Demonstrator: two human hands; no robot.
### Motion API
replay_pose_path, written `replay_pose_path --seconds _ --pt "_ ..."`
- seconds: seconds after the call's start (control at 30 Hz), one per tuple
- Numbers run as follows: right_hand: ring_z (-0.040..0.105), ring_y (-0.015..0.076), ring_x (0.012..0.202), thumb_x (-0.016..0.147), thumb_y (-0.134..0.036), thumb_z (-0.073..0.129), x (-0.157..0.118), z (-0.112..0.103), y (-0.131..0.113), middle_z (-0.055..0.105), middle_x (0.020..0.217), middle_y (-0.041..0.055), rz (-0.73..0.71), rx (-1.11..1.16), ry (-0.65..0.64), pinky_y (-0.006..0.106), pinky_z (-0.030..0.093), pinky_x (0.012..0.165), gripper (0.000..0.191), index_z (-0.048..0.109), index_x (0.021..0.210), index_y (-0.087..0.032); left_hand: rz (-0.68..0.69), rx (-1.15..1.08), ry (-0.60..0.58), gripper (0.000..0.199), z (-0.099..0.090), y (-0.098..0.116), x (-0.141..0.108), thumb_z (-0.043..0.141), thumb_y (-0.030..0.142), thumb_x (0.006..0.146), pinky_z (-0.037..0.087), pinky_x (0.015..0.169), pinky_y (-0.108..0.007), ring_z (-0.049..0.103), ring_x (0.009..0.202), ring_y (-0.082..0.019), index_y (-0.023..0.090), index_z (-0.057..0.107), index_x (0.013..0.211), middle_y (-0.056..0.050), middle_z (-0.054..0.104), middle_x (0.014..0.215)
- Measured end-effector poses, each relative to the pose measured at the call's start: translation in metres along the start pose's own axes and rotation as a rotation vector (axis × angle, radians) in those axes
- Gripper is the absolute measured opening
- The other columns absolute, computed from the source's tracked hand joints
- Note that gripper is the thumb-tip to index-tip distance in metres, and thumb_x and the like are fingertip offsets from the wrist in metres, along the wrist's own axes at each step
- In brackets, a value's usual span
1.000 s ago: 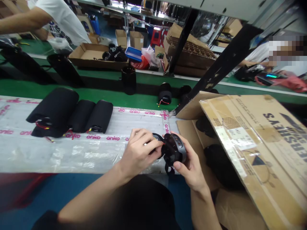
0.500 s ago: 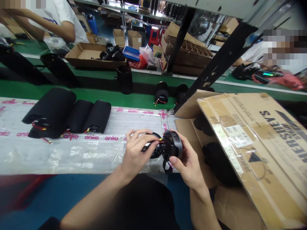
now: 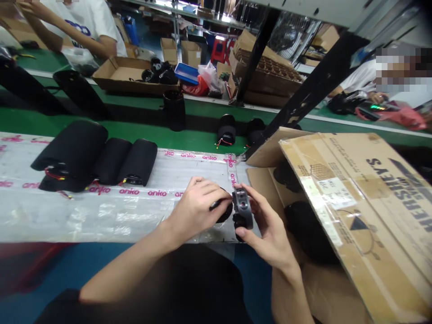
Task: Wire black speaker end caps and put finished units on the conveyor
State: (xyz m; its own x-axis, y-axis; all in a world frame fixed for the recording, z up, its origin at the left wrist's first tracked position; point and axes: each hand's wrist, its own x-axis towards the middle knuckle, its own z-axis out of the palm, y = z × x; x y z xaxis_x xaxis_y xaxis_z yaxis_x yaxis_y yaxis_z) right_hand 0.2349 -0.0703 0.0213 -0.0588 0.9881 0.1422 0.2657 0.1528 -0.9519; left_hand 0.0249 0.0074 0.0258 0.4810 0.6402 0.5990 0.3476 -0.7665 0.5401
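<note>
My right hand (image 3: pixel 266 229) grips a round grey-and-black plastic housing (image 3: pixel 242 209) by its edges, holding it on edge above the plastic-covered belt. My left hand (image 3: pixel 197 209) closes over a black round part (image 3: pixel 224 213), which sits just left of the housing and is partly hidden by my fingers. Any wires at the housing are hidden or too small to tell. Several black padded cylinders (image 3: pixel 76 155) with red and yellow wires lie on the belt to the left of my hands.
Clear plastic with pink "anko" tape (image 3: pixel 157 193) covers the belt. To the right, a cardboard flap printed "HERSHEY'S" (image 3: pixel 357 211) leans over a box holding black items (image 3: pixel 305 229). Beyond, co-workers in white shirts (image 3: pixel 84 27) sit by cardboard boxes (image 3: pixel 130 76).
The housing has turned from facing up to edge-on in my right hand. My left hand has closed further over the black round part, covering the thin black cable seen earlier.
</note>
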Motion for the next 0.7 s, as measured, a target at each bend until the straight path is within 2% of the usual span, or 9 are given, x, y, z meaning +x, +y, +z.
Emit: replay_pose_path --seconds 0.07,0.17,0.23,0.33,0.4,0.5,0.57,0.63,0.7 --pt "0.074 0.0329 0.116 0.082 -0.049 0.092 0.003 -0.002 -0.004 0.070 0.145 0.0123 0.027 -0.010 0.006 0.047 0.063 0.102 0.084 0.057 0.155 -0.030 -0.033 -0.097 -0.001 0.005 -0.001 -0.002 -0.002 0.069 0.017 0.102 0.046 0.090 -0.039 0.079 0.088 -0.018 0.021 0.069 0.099 0.000 0.083 0.094" --pt "0.073 0.0269 0.083 0.076 -0.055 0.095 0.007 0.003 -0.016 0.078 0.106 0.0080 0.075 -0.100 0.029 0.043 0.066 0.078 0.088 0.060 0.151 -0.027 -0.127 -0.210 0.036 0.008 0.002 -0.004 -0.012 0.070 0.015 0.100 0.052 0.094 -0.039 0.080 0.096 -0.021 0.022 0.068 0.104 -0.002 0.083 0.101" --pt "0.067 0.0225 0.070 0.073 -0.057 0.097 0.009 0.011 -0.025 0.076 0.106 0.0080 0.066 -0.209 0.062 0.041 0.064 0.066 0.094 0.056 0.153 -0.029 -0.228 -0.267 0.091 0.011 0.008 -0.004 -0.022 0.070 0.015 0.099 0.057 0.093 -0.038 0.080 0.103 -0.023 0.023 0.066 0.106 -0.005 0.082 0.110" --pt "0.070 0.0262 0.081 0.073 -0.063 0.094 0.014 0.028 -0.037 0.070 0.128 0.0139 -0.010 -0.392 0.119 0.043 0.064 0.068 0.089 0.058 0.148 -0.031 -0.305 -0.368 0.194 0.021 0.019 -0.006 -0.035 0.079 0.023 0.094 0.060 0.103 -0.042 0.073 0.126 -0.028 0.024 0.063 0.107 -0.010 0.076 0.127" --pt "0.073 0.0333 0.094 0.074 -0.072 0.089 0.020 0.039 -0.041 0.069 0.126 0.0154 -0.029 -0.508 0.153 0.047 0.064 0.074 0.081 0.063 0.137 -0.028 -0.298 -0.501 0.254 0.023 0.024 -0.010 -0.042 0.080 0.030 0.094 0.056 0.114 -0.047 0.063 0.143 -0.032 0.024 0.061 0.106 -0.012 0.071 0.135" --pt "0.074 0.0372 0.095 0.072 -0.082 0.082 0.029 0.054 -0.041 0.068 0.117 0.0152 -0.004 -0.643 0.175 0.050 0.064 0.074 0.082 0.063 0.128 -0.024 -0.366 -0.783 0.318 0.015 0.026 -0.017 -0.048 0.062 0.035 0.105 0.047 0.124 -0.053 0.051 0.155 -0.032 0.024 0.061 0.115 -0.013 0.066 0.146" --pt "0.074 0.0372 0.092 0.069 -0.083 0.083 0.033 0.058 -0.040 0.068 0.113 0.0145 -0.004 -0.700 0.173 0.051 0.064 0.075 0.083 0.063 0.123 -0.024 -0.436 -0.900 0.302 0.026 0.024 -0.021 -0.049 0.054 0.041 0.108 0.042 0.128 -0.054 0.052 0.154 -0.032 0.023 0.063 0.125 -0.014 0.064 0.152" --pt "0.073 0.0387 0.096 0.065 -0.080 0.088 0.033 0.054 -0.039 0.067 0.114 0.0139 -0.004 -0.691 0.160 0.054 0.064 0.080 0.086 0.063 0.125 -0.024 -0.496 -0.929 0.217 0.036 0.021 -0.023 -0.047 0.054 0.045 0.107 0.044 0.126 -0.052 0.058 0.148 -0.032 0.021 0.065 0.132 -0.015 0.065 0.152" --pt "0.071 0.0389 0.107 0.066 -0.073 0.093 0.027 0.044 -0.034 0.065 0.126 0.0143 0.030 -0.568 0.077 0.056 0.063 0.091 0.095 0.058 0.140 -0.026 -0.544 -0.892 0.128 0.037 0.019 -0.023 -0.044 0.053 0.044 0.108 0.049 0.120 -0.046 0.064 0.139 -0.030 0.021 0.068 0.133 -0.013 0.069 0.147"
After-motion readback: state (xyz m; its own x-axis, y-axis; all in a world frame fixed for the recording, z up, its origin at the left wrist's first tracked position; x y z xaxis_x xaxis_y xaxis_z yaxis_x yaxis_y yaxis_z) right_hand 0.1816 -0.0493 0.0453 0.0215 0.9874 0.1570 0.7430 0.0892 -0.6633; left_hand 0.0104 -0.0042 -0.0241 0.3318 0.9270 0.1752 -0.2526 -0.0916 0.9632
